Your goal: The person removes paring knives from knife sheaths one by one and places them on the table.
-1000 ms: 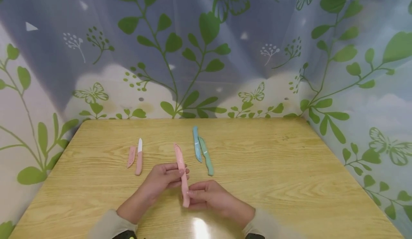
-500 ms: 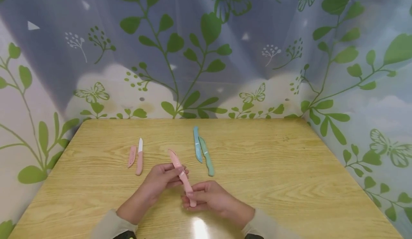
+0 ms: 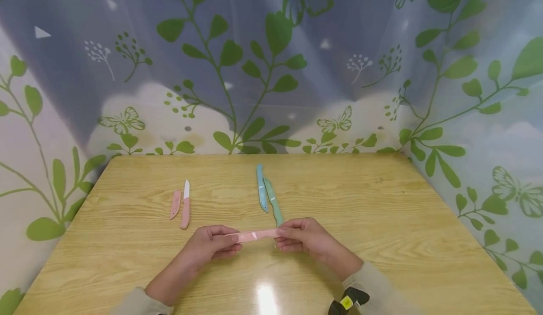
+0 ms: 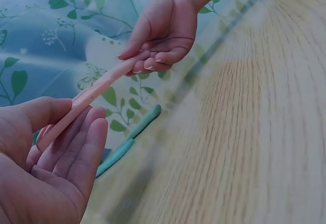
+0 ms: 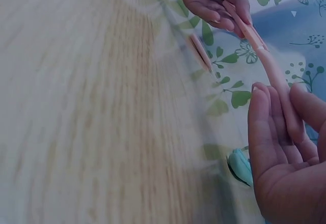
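A pink knife (image 3: 262, 235) in a pink sheath (image 3: 244, 237) is held nearly level above the table. My left hand (image 3: 214, 243) pinches the sheathed blade end between thumb and fingers. At the other end, the handle is pinched by my right hand (image 3: 308, 237). In the left wrist view the knife (image 4: 94, 91) slants from one hand to the other, and the right wrist view shows its handle (image 5: 277, 81) across the right fingers. The sheath's tip is hidden behind the left hand in the head view.
On the wooden table (image 3: 382, 220), a second pink knife (image 3: 185, 211) lies with its white blade bare beside a pink sheath (image 3: 175, 205). A blue knife (image 3: 261, 190) and a green knife (image 3: 273, 199) lie side by side beyond my hands. A leaf-patterned curtain (image 3: 271, 70) hangs behind.
The pink knife has turned from pointing away from me to lying nearly crosswise. My right hand has moved up and to the right with the handle; my left hand has lowered slightly.
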`<control>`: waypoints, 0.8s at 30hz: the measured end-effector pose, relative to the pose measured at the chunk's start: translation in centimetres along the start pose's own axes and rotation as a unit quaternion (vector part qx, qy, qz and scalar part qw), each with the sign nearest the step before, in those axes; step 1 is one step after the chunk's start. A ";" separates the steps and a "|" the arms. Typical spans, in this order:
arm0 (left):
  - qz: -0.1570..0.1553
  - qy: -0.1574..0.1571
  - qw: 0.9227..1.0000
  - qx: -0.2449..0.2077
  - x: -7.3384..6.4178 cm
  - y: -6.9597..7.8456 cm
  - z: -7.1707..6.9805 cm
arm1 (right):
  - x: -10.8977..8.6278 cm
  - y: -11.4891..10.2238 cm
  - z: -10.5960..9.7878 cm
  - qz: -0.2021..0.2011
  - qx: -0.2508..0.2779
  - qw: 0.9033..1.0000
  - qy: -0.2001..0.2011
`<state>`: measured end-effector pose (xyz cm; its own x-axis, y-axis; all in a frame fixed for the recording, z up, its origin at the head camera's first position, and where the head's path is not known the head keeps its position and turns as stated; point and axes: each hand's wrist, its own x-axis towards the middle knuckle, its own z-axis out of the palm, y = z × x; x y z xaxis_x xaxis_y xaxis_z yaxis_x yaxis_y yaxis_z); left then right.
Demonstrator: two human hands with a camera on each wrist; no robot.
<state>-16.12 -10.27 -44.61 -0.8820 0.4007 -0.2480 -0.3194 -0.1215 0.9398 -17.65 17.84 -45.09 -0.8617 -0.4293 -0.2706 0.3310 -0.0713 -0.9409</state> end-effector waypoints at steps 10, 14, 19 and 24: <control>0.027 0.024 0.998 0.048 0.0 0.0 0.6 | -0.1 -0.1 -0.5 -0.011 -0.007 1.000 -0.020; 0.147 0.083 0.940 0.296 -0.5 0.0 1.1 | 0.1 -0.1 -0.4 -0.008 -0.008 1.000 -0.022; 0.339 0.159 0.688 0.622 -1.3 0.1 2.2 | 0.2 0.0 -0.2 -0.005 -0.009 1.000 -0.018; 0.363 0.140 0.636 0.666 -1.8 0.1 3.2 | 0.3 0.2 0.1 -0.005 -0.012 1.000 -0.016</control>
<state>-13.46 -8.09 -43.34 -0.7161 0.4773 0.5092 0.6201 0.7700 0.1502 -17.83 17.63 -45.32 -0.8522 -0.4566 -0.2556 0.3136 -0.0545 -0.9480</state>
